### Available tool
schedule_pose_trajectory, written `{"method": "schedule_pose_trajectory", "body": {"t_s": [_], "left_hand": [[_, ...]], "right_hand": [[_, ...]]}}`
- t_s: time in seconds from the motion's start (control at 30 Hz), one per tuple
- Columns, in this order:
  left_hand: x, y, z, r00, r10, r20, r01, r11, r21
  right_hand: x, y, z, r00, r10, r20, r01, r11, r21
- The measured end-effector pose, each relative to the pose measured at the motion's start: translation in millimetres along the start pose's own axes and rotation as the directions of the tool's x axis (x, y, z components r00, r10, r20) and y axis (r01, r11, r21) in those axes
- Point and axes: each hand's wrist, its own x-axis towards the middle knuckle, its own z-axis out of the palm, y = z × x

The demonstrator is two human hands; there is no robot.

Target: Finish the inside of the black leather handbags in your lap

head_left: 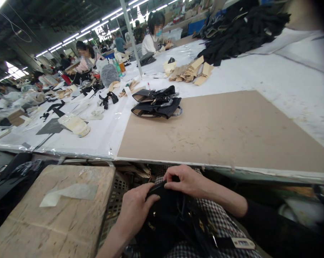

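Note:
A black bag (164, 218) with small gold-coloured metal fittings lies on my lap, over a black-and-white checked cloth (218, 211). My left hand (136, 208) grips its upper edge at the left, thumb on the near side. Beside it, my right hand (182, 181) pinches the same edge between thumb and forefinger. A strap with a pale tag (243, 243) hangs from the bag toward the right. The bag's lower part is dark and hard to make out.
The table edge runs just beyond my hands. On its brown board (218, 132) lie stacked black bags (158, 104). A plastic container (74, 125), tan strips (191, 71) and a black fabric heap (239, 32) are farther off. A paper-covered box (57, 222) stands left. Co-workers sit beyond.

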Motion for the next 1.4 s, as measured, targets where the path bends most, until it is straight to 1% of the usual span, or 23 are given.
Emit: {"method": "schedule_pose_trajectory", "body": {"t_s": [0.07,0.13,0.23,0.3,0.43,0.53,0.77,0.83,0.9,0.97,1.03,1.1,1.17,1.23,1.27,1.33,1.4], "left_hand": [[-2,-4,-2.9,1.0,-0.011,0.022,0.012,0.997,-0.073],[-7,-9,-4.9,1.0,-0.005,0.02,0.007,0.996,-0.087],[-14,-17,-4.9,1.0,0.009,-0.001,-0.009,0.998,-0.065],[-18,-21,-4.0,1.0,0.009,-0.01,-0.01,0.997,-0.077],[-22,-20,-3.1,0.999,-0.022,-0.04,0.013,0.979,-0.204],[-21,-18,-3.7,0.998,-0.04,-0.05,0.024,0.959,-0.284],[-19,-21,-5.4,0.999,0.016,-0.039,-0.028,0.95,-0.31],[-19,-19,-5.3,0.999,0.016,-0.034,-0.026,0.95,-0.312],[-19,-16,-5.1,0.999,-0.013,-0.033,0.002,0.949,-0.317],[-18,-13,-5.4,0.997,-0.067,-0.025,0.055,0.943,-0.327],[-16,-10,-6.6,0.993,-0.12,-0.003,0.112,0.938,-0.329],[-14,-9,-9.0,0.989,-0.141,0.037,0.146,0.948,-0.283],[-10,-6,-12.3,0.991,-0.119,0.062,0.128,0.977,-0.17],[-6,-1,-15.1,0.996,-0.057,0.068,0.061,0.997,-0.056],[-3,2,-15.8,0.997,-0.02,0.073,0.022,0.999,-0.029],[2,10,-15.3,0.995,0.046,0.084,-0.043,0.998,-0.044],[8,19,-12.2,0.993,0.071,0.094,-0.065,0.996,-0.069]], "right_hand": [[-3,-1,-9,0.997,-0.019,0.076,0.016,0.999,0.048],[-4,-3,-15,0.989,-0.06,0.133,0.049,0.995,0.09],[-2,-5,-19,0.974,-0.145,0.176,0.119,0.981,0.151],[-1,-4,-17,0.973,-0.149,0.177,0.122,0.98,0.156],[-1,-1,-10,0.99,-0.069,0.125,0.051,0.989,0.141],[-4,0,-7,0.996,-0.044,0.083,0.031,0.988,0.151],[-7,-3,-7,0.998,-0.037,0.041,0.031,0.992,0.125],[-8,-5,-7,0.999,-0.033,0.031,0.029,0.992,0.124],[-9,-6,-5,0.999,-0.027,0.022,0.024,0.991,0.131],[-10,-6,-2,1.0,-0.015,0.005,0.014,0.991,0.131],[-11,-5,2,1.0,0.0,-0.026,0.003,0.992,0.128],[-11,-5,5,0.998,0.018,-0.067,-0.009,0.993,0.12],[-10,-5,7,0.995,0.025,-0.1,-0.012,0.992,0.124],[-10,-7,8,0.993,0.019,-0.116,-0.002,0.99,0.142],[-10,-8,8,0.992,0.015,-0.123,0.004,0.988,0.152],[-12,-9,7,0.99,0.009,-0.141,0.014,0.987,0.159],[-14,-11,7,0.988,0.002,-0.152,0.021,0.989,0.15]]}}
